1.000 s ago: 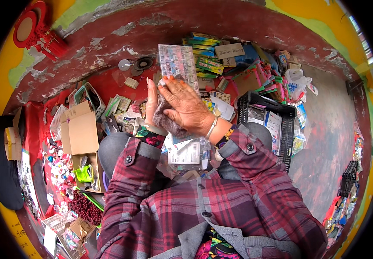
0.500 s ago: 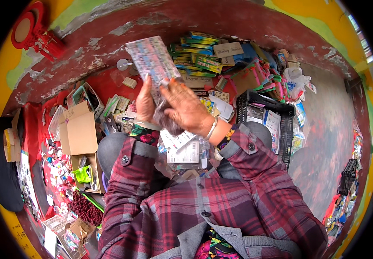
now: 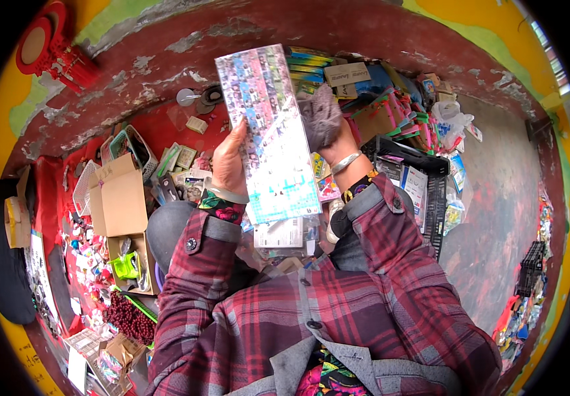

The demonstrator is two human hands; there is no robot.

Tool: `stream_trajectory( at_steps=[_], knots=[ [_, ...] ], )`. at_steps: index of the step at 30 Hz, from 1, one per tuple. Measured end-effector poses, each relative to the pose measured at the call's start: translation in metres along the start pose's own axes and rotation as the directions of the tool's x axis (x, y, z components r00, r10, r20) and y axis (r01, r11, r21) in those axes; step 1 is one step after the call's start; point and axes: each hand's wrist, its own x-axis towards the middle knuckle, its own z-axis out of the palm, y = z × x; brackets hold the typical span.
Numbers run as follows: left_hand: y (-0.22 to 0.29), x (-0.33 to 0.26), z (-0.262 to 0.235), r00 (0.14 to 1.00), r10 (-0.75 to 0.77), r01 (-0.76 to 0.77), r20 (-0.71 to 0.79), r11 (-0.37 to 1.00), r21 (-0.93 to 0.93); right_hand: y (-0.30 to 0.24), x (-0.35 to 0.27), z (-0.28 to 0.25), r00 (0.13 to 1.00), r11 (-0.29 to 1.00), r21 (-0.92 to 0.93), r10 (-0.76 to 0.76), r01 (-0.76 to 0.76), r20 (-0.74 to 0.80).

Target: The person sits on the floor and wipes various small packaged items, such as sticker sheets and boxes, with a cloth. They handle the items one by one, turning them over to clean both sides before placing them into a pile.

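A long flat glossy package (image 3: 268,132), covered in small multicoloured pictures with a white and pale blue lower end, is held up in front of me. My left hand (image 3: 230,158) grips its left edge, the thumb lying on the front face. At the package's right edge, a crumpled grey-brown cloth (image 3: 320,115) is bunched in my right hand (image 3: 343,148). The cloth covers most of that hand's fingers. Whether the right hand also supports the package from behind is hidden.
Yellow-green boxes (image 3: 306,66) are stacked by the wall. A black plastic crate (image 3: 437,204) stands at my right knee. To the left are an open cardboard box (image 3: 119,198) and a basket (image 3: 141,148). Papers and small packs lie between my legs.
The package has turned its broad face toward me and stands more upright. My right hand with the cloth has moved off its face to the right edge.
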Motion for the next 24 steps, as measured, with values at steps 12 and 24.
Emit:
stream_trajectory(
  at_steps=[12,24],
  knots=[
    [0.02,0.003,0.003,0.913,0.362,-0.285,-0.191,0.897,0.339,0.028,-0.012,0.046,0.971,0.854,-0.479,0.115,-0.203,-0.208],
    [0.003,0.013,-0.021,0.838,0.402,-0.178,-0.37,0.841,0.511,0.038,-0.017,0.074,0.978,0.382,-0.902,0.027,-0.202,-0.207]
  ],
)
